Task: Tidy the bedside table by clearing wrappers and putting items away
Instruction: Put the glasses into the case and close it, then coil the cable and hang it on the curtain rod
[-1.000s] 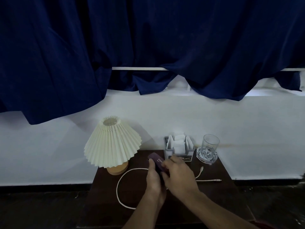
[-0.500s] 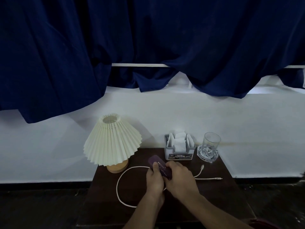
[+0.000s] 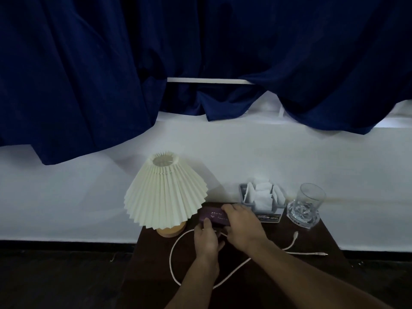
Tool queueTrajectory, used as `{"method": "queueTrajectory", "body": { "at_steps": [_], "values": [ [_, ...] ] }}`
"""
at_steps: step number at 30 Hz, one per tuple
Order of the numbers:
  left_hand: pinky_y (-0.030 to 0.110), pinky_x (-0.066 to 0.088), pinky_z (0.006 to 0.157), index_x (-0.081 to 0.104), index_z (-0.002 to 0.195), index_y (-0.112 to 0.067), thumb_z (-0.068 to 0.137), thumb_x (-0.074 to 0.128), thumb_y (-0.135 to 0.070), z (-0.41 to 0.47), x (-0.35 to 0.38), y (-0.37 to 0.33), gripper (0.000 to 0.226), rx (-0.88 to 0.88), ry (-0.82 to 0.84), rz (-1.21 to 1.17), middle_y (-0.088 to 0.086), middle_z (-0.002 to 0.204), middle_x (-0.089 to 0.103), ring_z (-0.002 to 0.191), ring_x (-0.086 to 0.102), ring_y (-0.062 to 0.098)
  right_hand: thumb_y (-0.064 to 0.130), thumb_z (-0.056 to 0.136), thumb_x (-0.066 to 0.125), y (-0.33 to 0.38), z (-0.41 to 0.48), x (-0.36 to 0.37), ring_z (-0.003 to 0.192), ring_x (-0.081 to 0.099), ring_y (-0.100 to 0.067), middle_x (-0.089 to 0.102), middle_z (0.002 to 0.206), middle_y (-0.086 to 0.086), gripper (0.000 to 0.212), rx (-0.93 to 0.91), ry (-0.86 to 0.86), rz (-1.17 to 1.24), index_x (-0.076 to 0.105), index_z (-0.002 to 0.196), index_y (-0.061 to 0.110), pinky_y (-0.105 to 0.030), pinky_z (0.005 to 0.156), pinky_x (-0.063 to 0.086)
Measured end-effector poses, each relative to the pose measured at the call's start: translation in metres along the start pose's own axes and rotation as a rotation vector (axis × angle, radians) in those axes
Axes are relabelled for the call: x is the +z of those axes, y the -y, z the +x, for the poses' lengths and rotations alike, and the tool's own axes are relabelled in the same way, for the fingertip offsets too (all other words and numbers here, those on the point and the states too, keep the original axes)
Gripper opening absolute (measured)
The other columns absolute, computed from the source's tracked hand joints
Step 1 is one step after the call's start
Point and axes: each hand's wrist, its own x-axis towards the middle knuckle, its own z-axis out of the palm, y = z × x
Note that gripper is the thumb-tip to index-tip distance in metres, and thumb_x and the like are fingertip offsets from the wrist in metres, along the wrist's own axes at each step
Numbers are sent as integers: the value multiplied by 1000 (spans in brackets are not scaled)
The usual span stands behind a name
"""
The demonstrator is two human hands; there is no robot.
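Crowding the purple packet (image 3: 214,217) are lamp (image 3: 165,197) and napkin holder (image 3: 267,217).

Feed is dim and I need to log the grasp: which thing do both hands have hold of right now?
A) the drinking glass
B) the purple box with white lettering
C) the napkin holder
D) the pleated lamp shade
B: the left hand and right hand both grip the purple box beside the lamp; the drinking glass and napkin holder stand free at the back.
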Motion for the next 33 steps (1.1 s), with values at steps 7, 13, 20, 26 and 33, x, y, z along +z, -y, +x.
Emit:
{"method": "queueTrajectory", "body": {
  "at_steps": [7,13,20,26,33],
  "values": [
    [32,49,71,56,122,-21,103,45,-30,19,-24,6,24,136,-33,257,3,97,68,78,64,17,13,81,72,12,53,27,123,49,-24,55,131,-4,49,6,50,-83,49,124,18,-33,103,43],
    [29,49,67,58,107,-29,103,45,-28,27,-26,11,13,191,2,311,2,99,71,77,65,16,11,83,70,9,77,43,127,46,-25,52,135,-5,53,10,79,-97,47,131,16,-32,104,41],
    [27,50,65,58,113,-28,105,44,-29,30,-26,14,16,189,4,336,0,101,70,81,66,16,8,80,71,2,78,56,126,47,-26,51,134,-4,62,39,106,-62,45,135,20,-38,101,48],
    [27,46,54,60,104,-23,105,42,-29,24,-28,11,19,187,29,346,7,98,69,73,61,16,2,81,67,0,82,58,126,47,-26,51,134,-5,60,46,98,-76,45,134,19,-38,98,51],
    [44,54,91,59,111,-33,102,42,-43,18,-40,9,22,224,0,479,-1,104,71,96,67,21,4,77,67,3,60,47,110,56,-25,52,124,-3,57,-58,-159,-47,53,129,21,-37,79,57]
  ]
}}
